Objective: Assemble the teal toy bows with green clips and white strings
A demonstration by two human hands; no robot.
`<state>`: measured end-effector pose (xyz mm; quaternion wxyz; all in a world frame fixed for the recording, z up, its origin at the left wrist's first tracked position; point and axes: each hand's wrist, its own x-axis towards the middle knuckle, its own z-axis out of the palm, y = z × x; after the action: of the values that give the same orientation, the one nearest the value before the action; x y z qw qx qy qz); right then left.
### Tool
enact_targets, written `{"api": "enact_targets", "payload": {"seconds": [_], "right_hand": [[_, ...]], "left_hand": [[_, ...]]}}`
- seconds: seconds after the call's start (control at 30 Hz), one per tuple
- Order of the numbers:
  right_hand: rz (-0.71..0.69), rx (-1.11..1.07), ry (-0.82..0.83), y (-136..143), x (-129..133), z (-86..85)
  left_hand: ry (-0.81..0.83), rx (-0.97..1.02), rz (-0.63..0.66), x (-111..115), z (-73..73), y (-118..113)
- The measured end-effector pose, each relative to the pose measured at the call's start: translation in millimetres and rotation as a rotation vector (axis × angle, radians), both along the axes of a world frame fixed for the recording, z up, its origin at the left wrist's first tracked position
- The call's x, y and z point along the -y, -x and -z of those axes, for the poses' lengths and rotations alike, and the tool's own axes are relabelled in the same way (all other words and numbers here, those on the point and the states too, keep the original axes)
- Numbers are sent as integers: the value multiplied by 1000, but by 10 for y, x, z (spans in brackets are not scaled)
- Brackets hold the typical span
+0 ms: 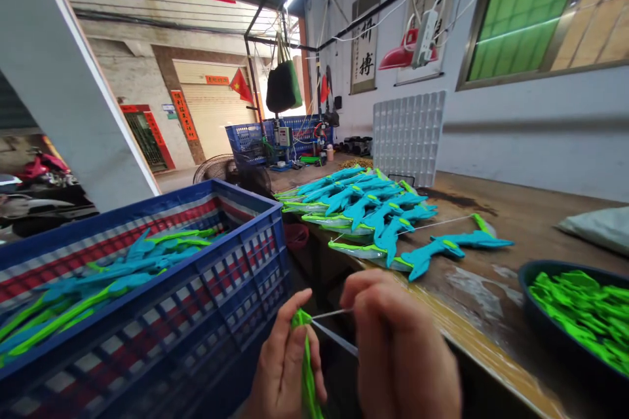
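Note:
My left hand point(280, 363) is closed round a bright green plastic piece point(308, 376), held upright in front of the table edge. White string point(330, 314) stretches in two strands from its top towards my right hand point(403, 347). The fingers of my right hand are curled shut on that string, though the grip itself is turned away from view and slightly blurred. Beyond my hands, several blue and green toy bows point(390, 229) lie overlapped in a row on the table. The nearest bow point(432, 252) has a white string running to its green tip.
On the left stands a blue plastic crate point(246, 226) with a striped lining and more bows point(122, 268) inside. A dark basin point(528, 285) of green parts point(582, 308) is at the right on the wooden table point(491, 203). A translucent ribbed panel point(409, 137) stands behind the bows.

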<state>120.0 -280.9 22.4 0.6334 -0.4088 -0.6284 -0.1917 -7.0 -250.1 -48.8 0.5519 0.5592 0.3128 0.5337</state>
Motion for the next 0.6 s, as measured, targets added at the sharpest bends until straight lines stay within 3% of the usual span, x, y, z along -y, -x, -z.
{"api": "enact_targets", "payload": {"seconds": [0.07, 0.13, 0.27, 0.37, 0.5, 0.6], "right_hand": [[-31, -117, 66, -62, 33, 11], [-96, -169, 157, -101, 38, 126], [-169, -135, 246, -91, 53, 451], [-197, -74, 260, -46, 80, 596], [-256, -106, 254, -4, 52, 643], [-371, -250, 290, 4, 7, 603]], "left_hand": [[36, -31, 43, -4, -47, 42], [39, -19, 99, -27, -84, 79], [48, 91, 209, -111, -90, 80], [69, 116, 188, -147, -63, 48], [-8, 68, 172, -150, -41, 40], [-98, 30, 172, -153, -24, 55]]}}
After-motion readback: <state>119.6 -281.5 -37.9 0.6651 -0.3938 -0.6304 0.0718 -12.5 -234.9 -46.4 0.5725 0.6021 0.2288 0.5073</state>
